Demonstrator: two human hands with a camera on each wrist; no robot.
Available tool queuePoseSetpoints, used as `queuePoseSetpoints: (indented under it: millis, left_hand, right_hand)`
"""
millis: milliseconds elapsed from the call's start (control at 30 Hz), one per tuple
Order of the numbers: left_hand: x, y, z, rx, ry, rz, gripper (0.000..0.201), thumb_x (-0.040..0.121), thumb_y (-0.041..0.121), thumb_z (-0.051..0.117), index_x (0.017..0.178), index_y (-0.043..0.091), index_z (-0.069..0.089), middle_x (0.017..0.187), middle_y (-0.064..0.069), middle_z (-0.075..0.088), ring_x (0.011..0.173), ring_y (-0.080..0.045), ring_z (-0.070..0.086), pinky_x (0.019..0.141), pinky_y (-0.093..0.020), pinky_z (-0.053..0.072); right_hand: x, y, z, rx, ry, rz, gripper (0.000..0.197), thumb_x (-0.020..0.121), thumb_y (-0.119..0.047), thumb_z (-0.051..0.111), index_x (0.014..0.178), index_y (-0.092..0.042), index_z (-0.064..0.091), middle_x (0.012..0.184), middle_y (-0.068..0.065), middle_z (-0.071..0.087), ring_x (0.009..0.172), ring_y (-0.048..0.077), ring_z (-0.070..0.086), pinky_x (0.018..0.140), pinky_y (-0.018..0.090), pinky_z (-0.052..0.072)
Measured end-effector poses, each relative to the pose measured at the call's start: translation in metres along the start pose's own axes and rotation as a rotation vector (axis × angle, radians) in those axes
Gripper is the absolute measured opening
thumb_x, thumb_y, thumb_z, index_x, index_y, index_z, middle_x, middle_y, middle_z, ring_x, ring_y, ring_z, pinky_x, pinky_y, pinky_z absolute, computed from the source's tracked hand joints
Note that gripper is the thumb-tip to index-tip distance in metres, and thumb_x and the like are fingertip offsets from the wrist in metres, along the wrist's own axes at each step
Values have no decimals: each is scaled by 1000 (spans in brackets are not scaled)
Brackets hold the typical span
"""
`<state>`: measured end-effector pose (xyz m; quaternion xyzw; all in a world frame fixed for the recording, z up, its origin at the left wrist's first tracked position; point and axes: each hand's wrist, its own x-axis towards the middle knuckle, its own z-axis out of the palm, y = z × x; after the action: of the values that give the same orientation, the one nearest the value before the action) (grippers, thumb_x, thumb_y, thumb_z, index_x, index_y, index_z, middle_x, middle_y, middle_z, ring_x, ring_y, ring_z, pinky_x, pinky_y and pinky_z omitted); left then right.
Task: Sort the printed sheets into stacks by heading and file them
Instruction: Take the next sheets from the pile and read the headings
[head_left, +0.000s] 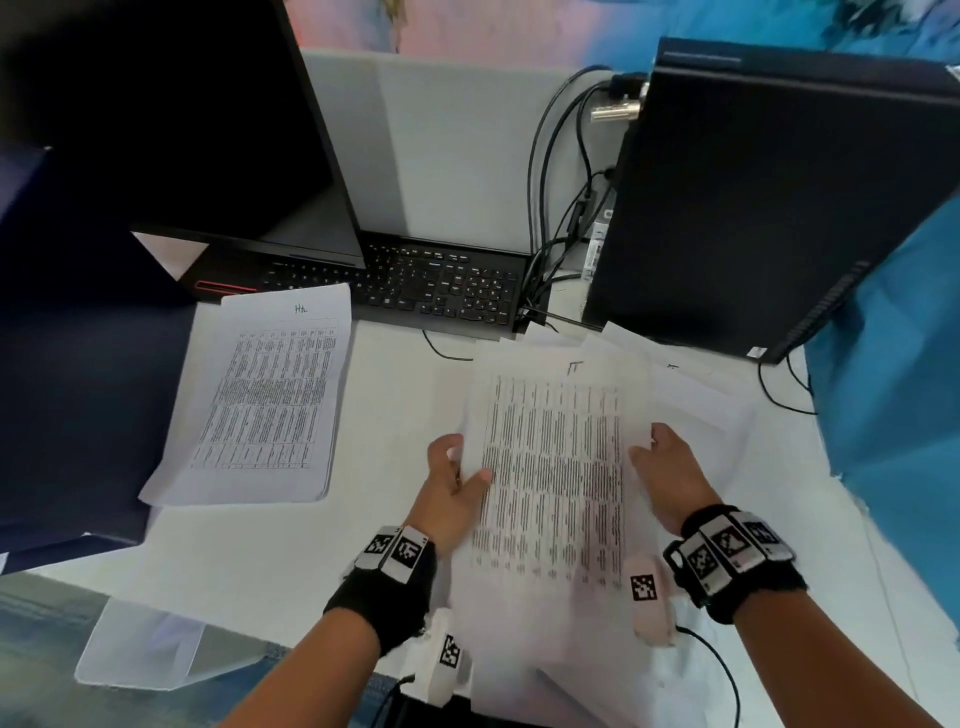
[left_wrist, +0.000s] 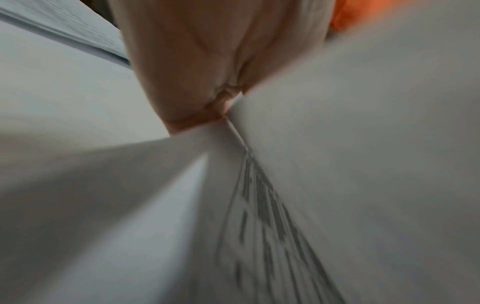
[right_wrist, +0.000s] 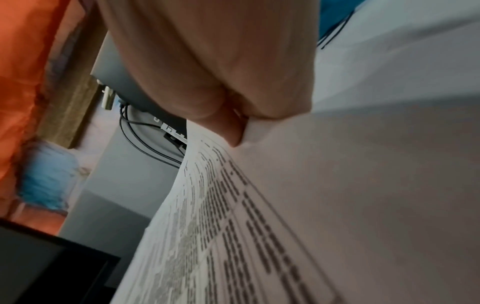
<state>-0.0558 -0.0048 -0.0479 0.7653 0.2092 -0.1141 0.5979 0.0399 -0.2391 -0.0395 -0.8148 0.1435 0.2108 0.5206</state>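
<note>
A printed sheet (head_left: 556, 467) with a dense table and a handwritten heading is lifted above the white desk (head_left: 395, 395), blurred. My left hand (head_left: 457, 480) pinches its left edge, thumb on top. Its right edge is pinched by my right hand (head_left: 657, 462). The right wrist view shows the thumb (right_wrist: 231, 131) pressed on the sheet (right_wrist: 285, 205). In the left wrist view the left hand (left_wrist: 197, 82) meets the blurred paper (left_wrist: 337, 164). A sorted stack (head_left: 265, 400) headed in handwriting lies at the left. More loose sheets (head_left: 691, 395) lie beneath the lifted one.
A black keyboard (head_left: 441, 286) and a monitor (head_left: 171, 130) stand at the back left. A black computer tower (head_left: 769, 197) with cables (head_left: 550, 208) stands at the back right. A clear plastic sleeve (head_left: 140, 644) hangs over the near desk edge. A dark folder (head_left: 78, 364) lies left.
</note>
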Motion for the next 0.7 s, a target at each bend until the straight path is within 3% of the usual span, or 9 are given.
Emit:
queuePoseSetpoints:
  millis: [67, 133, 200, 333, 400, 467, 533, 600, 700]
  left_hand:
    - [-6, -4, -15, -22, -56, -11, 40, 96, 27, 50, 124, 32, 22, 114, 1, 58, 101, -20, 59, 85, -31, 51]
    - [-10, -10, -31, 27, -66, -47, 23, 97, 26, 48, 111, 31, 29, 99, 7, 56, 94, -13, 55, 80, -26, 49]
    - [-12, -15, -50, -15, -27, -66, 11, 95, 26, 49, 101, 22, 40, 99, -9, 63, 91, -20, 61, 83, -39, 52]
    - [-17, -32, -97, -188, 122, -150, 35, 94, 20, 51, 125, 13, 37, 125, -17, 60, 105, -27, 65, 93, -47, 51]
    - [-21, -37, -122, -210, 221, -162, 48, 88, 16, 57, 128, 28, 33, 117, -20, 62, 93, -33, 66, 85, -53, 54]
    - [-27, -41, -148, -158, 276, -136, 56, 87, 0, 55, 123, 35, 31, 96, -21, 64, 68, -30, 62, 62, -46, 55]
    - [-33, -46, -173, -20, 306, -153, 51, 85, -7, 51, 116, 31, 39, 74, -16, 61, 49, -24, 53, 45, -33, 45]
    - [-32, -53, -197, 40, 315, -206, 43, 84, -8, 45, 108, 26, 51, 63, -10, 59, 45, -22, 49, 45, -30, 41]
    - [-26, -58, -228, 184, 431, -254, 44, 84, -10, 41, 107, 24, 59, 86, -14, 68, 60, -24, 60, 52, -26, 49]
  right_hand:
    - [0, -12, 5, 86, -15, -24, 21, 95, -4, 40, 109, -9, 54, 96, 4, 64, 74, 15, 58, 54, 22, 45]
    - [3, -23, 18, 172, -43, -33, 25, 95, -4, 42, 117, -8, 55, 107, 8, 67, 89, 22, 65, 65, 29, 51]
    - [5, -34, 36, 196, -117, -28, 26, 96, -9, 44, 121, -8, 52, 112, 12, 66, 93, 27, 65, 66, 32, 51]
    - [5, -41, 93, -16, -341, -7, 27, 95, -9, 43, 120, -18, 49, 117, 1, 60, 105, 22, 59, 93, 40, 48]
    - [4, -43, 126, -163, -374, -67, 26, 93, -11, 45, 116, -20, 51, 117, -4, 55, 107, 15, 54, 99, 34, 39]
    - [0, -53, 158, -231, -362, -103, 37, 91, -10, 43, 128, -13, 48, 127, 2, 54, 115, 22, 53, 104, 40, 43]
    - [-6, -70, 189, -256, -369, -143, 38, 90, -2, 37, 125, -8, 50, 121, 7, 58, 109, 25, 57, 98, 40, 48]
    - [-10, -85, 217, -263, -391, -167, 36, 86, 2, 33, 114, -6, 54, 108, 8, 61, 98, 25, 60, 87, 34, 53]
    - [-9, -99, 253, -318, -356, -204, 19, 82, 5, 39, 79, -5, 54, 77, 3, 52, 76, 22, 52, 61, 24, 43]
